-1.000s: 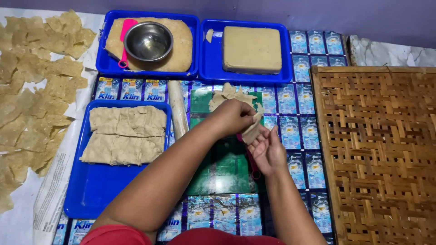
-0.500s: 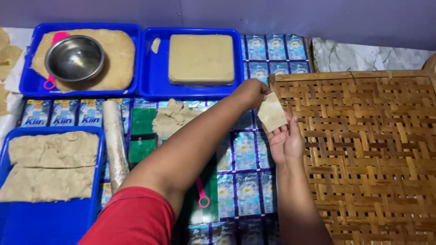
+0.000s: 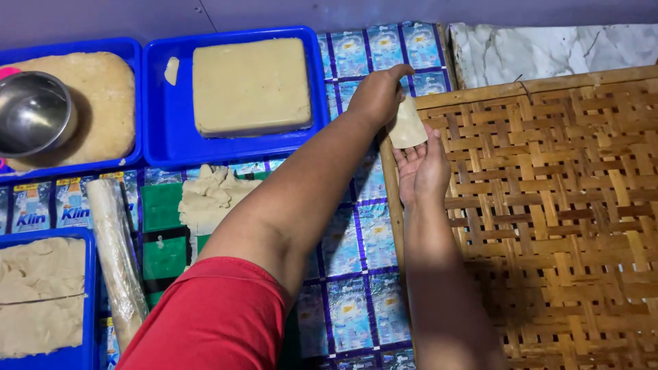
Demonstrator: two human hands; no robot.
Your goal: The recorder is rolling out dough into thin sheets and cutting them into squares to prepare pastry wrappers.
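Dough sheet, thin, pale and roughly square [image 3: 407, 127], sits right at the near-left edge of the woven bamboo tray [image 3: 562, 219], pinched at its top by my left hand [image 3: 378, 94] and resting against the fingertips of my right hand [image 3: 422, 168]. Right hand is open, palm up, fingers spread a bit under the sheet's lower edge; left one is closed down on it with fingers and thumb.

Nearest to me there's the red sleeve [image 3: 212, 318] on my left arm, which crosses over the surface covered in blue printed sachet sheets [image 3: 349, 274]. Off to the near left, a blue plastic tray with flat beige dough pieces [image 3: 41, 294], and just beside it a rolling pin wrapped in clear plastic [image 3: 116, 253]. A bit further, a small heap of pale dough scraps [image 3: 209, 199] on a green patch.

Far side: a blue tray holding a big rectangular block of beige dough [image 3: 250, 85], and left of that another blue tray with a rounded dough slab [image 3: 110, 103] and a steel bowl [image 3: 31, 113] on top of it.
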